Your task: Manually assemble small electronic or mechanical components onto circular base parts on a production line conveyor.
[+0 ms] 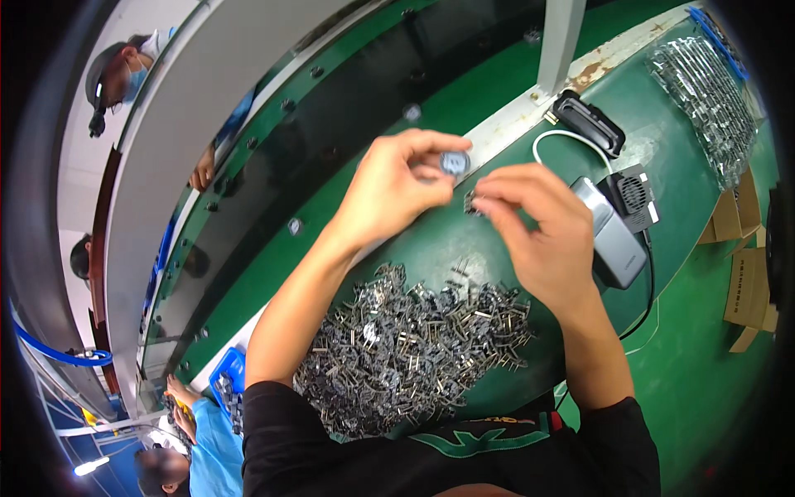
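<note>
- On the near left, a blue bin (236, 361) of dark parts sits beside a co-worker's blue sleeve (218, 449).
- Next, the green belt (269, 253) sweeps from near left to far right, small round pieces spaced along it; its white rail (511, 129) borders your table on the left.
- Your left hand (396, 180) is curled, pinching a round grey-blue piece (455, 162) at its fingertips, on the hand's right; you cannot tell exactly which fingers press it.
- Between your forearms, a pile (414, 352) of dark parts with metal pins spreads over the green table (422, 248); a band of tabletop shows between its far side and your hands.
- Your right hand (545, 228) pinches a small dark part (471, 203) between thumb and fingers, on the hand's left, near the round piece but apart from it.
- Just right of that hand, a grey power bank (611, 236) and a fan unit (636, 199) limit its room; a black case (590, 124) lies farther off.
- On the far right, clear plastic trays (704, 108) lie along the table's curved edge; beyond it, a cardboard box (745, 286) sits on the floor.
</note>
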Motion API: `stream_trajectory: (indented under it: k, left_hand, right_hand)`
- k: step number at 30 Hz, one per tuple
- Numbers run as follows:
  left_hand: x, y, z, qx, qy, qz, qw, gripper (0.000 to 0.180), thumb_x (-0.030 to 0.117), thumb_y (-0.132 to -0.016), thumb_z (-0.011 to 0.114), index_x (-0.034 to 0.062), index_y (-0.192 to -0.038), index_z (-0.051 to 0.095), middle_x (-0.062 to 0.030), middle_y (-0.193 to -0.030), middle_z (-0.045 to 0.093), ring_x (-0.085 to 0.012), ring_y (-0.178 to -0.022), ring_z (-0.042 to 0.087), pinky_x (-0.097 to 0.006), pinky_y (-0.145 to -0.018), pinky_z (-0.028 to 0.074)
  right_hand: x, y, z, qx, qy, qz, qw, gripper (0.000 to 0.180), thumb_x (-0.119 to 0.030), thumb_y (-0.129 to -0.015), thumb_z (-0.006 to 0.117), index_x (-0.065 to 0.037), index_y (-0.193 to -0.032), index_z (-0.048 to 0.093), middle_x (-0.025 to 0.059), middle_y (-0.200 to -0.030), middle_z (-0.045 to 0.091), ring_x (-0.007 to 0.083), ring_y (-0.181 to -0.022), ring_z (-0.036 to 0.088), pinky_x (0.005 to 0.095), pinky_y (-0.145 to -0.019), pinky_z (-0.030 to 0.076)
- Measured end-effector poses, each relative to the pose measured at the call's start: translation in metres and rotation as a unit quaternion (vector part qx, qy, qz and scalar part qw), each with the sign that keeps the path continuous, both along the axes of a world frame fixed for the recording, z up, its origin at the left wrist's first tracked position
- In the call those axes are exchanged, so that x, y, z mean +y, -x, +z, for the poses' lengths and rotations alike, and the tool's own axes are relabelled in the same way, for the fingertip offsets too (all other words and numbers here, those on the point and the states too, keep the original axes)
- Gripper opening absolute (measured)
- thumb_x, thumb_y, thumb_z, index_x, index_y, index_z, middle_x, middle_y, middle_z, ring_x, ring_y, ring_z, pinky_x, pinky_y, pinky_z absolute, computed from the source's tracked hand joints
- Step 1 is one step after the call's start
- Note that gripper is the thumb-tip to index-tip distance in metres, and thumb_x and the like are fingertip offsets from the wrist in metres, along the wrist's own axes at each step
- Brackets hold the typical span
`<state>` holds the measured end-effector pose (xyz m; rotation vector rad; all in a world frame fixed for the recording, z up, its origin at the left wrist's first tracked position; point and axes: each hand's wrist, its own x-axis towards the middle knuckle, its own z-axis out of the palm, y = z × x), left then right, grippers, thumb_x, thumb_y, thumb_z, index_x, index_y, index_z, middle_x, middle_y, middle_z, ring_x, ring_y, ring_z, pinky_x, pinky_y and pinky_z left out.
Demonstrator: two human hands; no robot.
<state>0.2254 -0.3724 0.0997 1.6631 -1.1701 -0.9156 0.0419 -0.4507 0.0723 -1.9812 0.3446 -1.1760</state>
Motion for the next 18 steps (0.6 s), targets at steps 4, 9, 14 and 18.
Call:
stream_trajectory:
  k: [4,9,14,18]
  left_hand:
    - [0.043,0.02,0.009,0.001,-0.051,-0.002,0.999,0.041,-0.007,-0.078,0.066,-0.0074,-0.119,0.068,-0.0061,-0.104,0.069,-0.0052,-0.08,0.062,-0.021,-0.073,0.053]
    - [0.06,0.03,0.011,-0.048,-0.048,0.019,0.998,0.034,-0.003,-0.078,0.074,-0.0042,-0.113,0.072,-0.0078,-0.098,0.066,-0.0077,-0.08,0.063,-0.022,-0.073,0.054]
    - [0.066,0.03,0.008,-0.008,-0.048,0.024,0.999,0.035,-0.004,-0.079,0.075,-0.0031,-0.114,0.073,-0.0067,-0.1,0.066,-0.0061,-0.078,0.062,-0.021,-0.071,0.052]
    - [0.072,0.018,0.012,0.065,-0.061,0.017,0.996,0.032,-0.004,-0.082,0.073,-0.0019,-0.114,0.074,-0.0055,-0.096,0.067,-0.0046,-0.076,0.061,-0.018,-0.069,0.05]
  right_hand:
    - [0.011,-0.005,-0.004,0.008,0.021,0.026,0.999,0.015,0.004,-0.08,0.074,0.0,-0.095,0.069,0.0099,-0.089,0.066,0.026,-0.077,0.065,0.0347,-0.064,0.053]
    - [0.02,-0.009,-0.006,0.04,0.081,0.036,0.995,0.016,0.004,-0.078,0.074,-0.002,-0.092,0.069,0.0077,-0.088,0.065,0.0257,-0.076,0.062,0.0356,-0.062,0.051]
    - [0.026,-0.011,-0.008,0.044,0.108,0.037,0.992,0.018,0.004,-0.077,0.074,-0.003,-0.093,0.069,0.0063,-0.087,0.065,0.0251,-0.075,0.061,0.0352,-0.061,0.051]
    - [0.031,-0.009,-0.005,0.063,0.034,0.077,0.994,0.019,0.004,-0.079,0.071,-0.004,-0.096,0.07,0.0058,-0.088,0.064,0.0251,-0.073,0.061,0.0358,-0.061,0.051]
